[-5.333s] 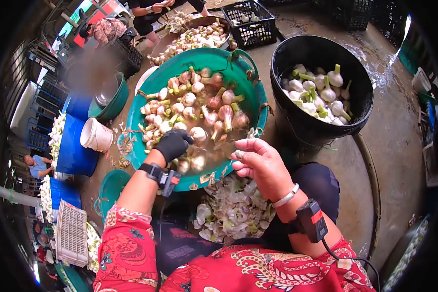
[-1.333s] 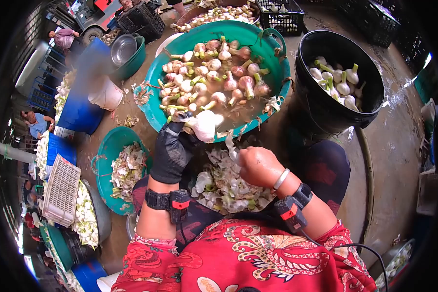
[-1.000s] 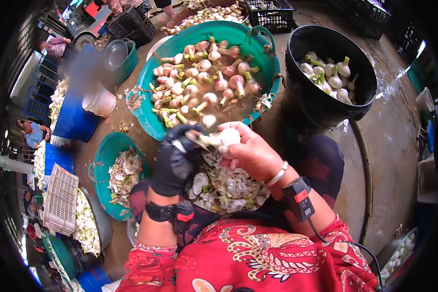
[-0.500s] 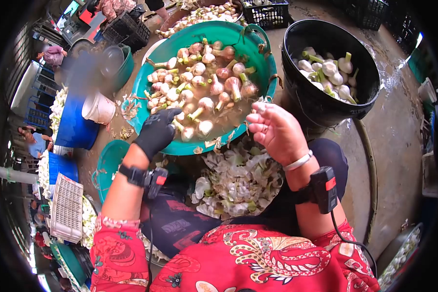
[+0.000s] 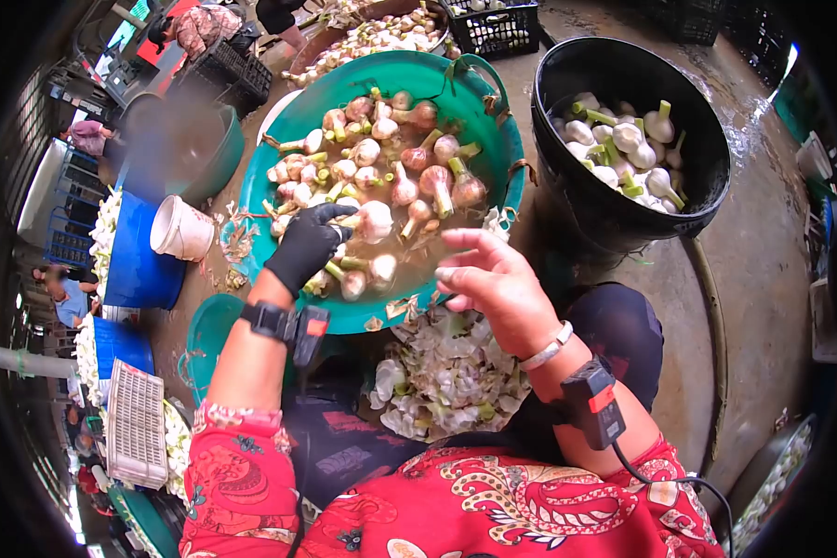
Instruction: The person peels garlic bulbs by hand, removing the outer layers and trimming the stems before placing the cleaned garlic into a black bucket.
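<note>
My left hand (image 5: 309, 244), in a black glove, reaches over the near left part of a green basin (image 5: 257, 200). Its fingers close on a garlic bulb (image 5: 374, 221) at the stem side, just above murky water. Around it, several pinkish garlic bulbs with cut green stems float or lie in the basin. Bare and holding nothing I can see, my right hand (image 5: 498, 293) is above the basin's near right rim, fingers apart. Whitish peel (image 5: 496, 223) shows just beyond its fingers. Below, between my legs, is a heap of garlic peels (image 5: 451, 377).
A black bucket (image 5: 567, 200) with whiter peeled garlic stands to the right, beside a hose (image 5: 711, 325). A white pail (image 5: 182, 229) and blue tubs (image 5: 144, 265) are at left. Black crates (image 5: 493, 30) and another garlic-filled tub lie beyond. Other people sit at far left.
My left hand has moved forward over the water and taken hold of a garlic bulb. My right hand has shifted left and down. The camera view has shifted slightly.
</note>
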### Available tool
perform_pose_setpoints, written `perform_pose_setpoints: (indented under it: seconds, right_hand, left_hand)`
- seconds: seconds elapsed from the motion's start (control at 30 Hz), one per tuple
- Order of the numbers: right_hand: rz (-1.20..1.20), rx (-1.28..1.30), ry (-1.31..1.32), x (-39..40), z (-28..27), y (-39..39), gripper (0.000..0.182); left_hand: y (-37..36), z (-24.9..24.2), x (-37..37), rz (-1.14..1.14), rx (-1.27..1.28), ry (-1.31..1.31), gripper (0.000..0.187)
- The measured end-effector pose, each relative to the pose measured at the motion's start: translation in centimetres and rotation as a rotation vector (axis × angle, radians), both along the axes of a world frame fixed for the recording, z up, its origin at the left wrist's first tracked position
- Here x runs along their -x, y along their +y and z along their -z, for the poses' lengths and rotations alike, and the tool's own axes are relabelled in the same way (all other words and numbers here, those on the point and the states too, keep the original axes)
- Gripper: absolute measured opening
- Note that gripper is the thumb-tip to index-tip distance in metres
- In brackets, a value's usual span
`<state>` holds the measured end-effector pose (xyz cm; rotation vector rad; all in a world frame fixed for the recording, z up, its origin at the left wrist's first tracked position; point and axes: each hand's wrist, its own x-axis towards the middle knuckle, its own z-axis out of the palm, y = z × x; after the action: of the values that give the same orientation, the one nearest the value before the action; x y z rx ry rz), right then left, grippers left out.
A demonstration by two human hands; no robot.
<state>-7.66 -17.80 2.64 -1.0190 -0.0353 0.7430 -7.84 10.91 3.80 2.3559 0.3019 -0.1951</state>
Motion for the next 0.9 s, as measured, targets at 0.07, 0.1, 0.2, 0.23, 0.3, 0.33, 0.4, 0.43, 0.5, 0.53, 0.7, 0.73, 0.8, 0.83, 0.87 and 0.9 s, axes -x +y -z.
perform_pose_setpoints:
  seconds: [0.07,0.1,0.2,0.23,0.3,0.33,0.4,0.43,0.5,0.53,0.7,0.73,0.8,0.83,0.87,0.9]
  right_hand:
    - [-0.031,0.100,-0.237,1.0,-0.1,1.5,0.077]
    - [-0.009,0.098,-0.290,1.7,-0.5,2.0,0.078]
    - [-0.050,-0.195,-0.293,2.3,2.0,3.9,0.069]
    - [-0.070,-0.202,-0.244,2.6,1.5,3.3,0.063]
    - [-0.063,-0.212,-0.143,3.1,1.2,2.6,0.059]
    - [-0.064,-0.208,-0.148,3.2,1.3,2.3,0.059]
    - [-0.035,-0.118,-0.150,3.3,1.7,1.7,0.057]
    - [-0.035,-0.115,-0.153,3.2,1.6,1.4,0.057]
    - [-0.049,-0.384,0.124,3.0,1.6,1.0,0.056]
    - [-0.053,-0.327,0.092,3.0,0.9,0.8,0.056]
    - [-0.048,-0.137,-0.235,4.5,1.2,1.4,0.059]
    - [-0.036,-0.131,-0.326,4.8,1.6,1.7,0.060]
    - [-0.022,-0.076,-0.418,5.1,1.8,1.6,0.057]
    - [-0.023,-0.073,-0.417,5.1,1.7,1.5,0.057]
    - [-0.028,-0.160,-0.275,5.1,1.6,1.3,0.054]
    - [-0.030,-0.247,-0.132,5.1,1.6,1.2,0.050]
  left_hand:
    - [-2.9,-3.3,2.8,0.019,0.161,-0.098,0.036]
    - [-4.5,-4.7,4.1,0.021,0.193,-0.072,0.037]
    - [-7.8,-5.5,8.1,0.006,0.467,-0.131,0.042]
    - [-8.0,-4.9,9.0,0.004,0.521,-0.208,0.042]
    - [-8.0,-2.1,11.0,-0.089,0.718,-0.308,0.037]
    - [-8.5,-1.9,11.6,-0.336,0.989,-0.173,0.032]
    - [-9.6,-1.9,13.1,-0.291,0.559,-0.146,0.029]
    - [-9.9,-2.2,13.6,-0.271,0.515,-0.126,0.029]
    - [-9.3,-1.5,13.9,-0.300,0.799,-0.314,0.028]
    - [-9.4,-1.8,13.6,-0.386,0.847,-0.339,0.028]
    - [-10.8,-1.7,12.2,-0.301,0.913,-0.276,0.031]
    - [-11.3,-1.5,11.8,-0.311,0.837,-0.335,0.030]
    - [-11.7,-1.0,11.5,-0.321,0.765,-0.389,0.030]
    - [-11.8,-0.7,11.4,-0.315,0.795,-0.389,0.029]
    - [-11.8,-0.6,11.3,-0.308,0.823,-0.390,0.028]
    - [-11.7,-0.8,11.4,-0.305,0.823,-0.388,0.028]
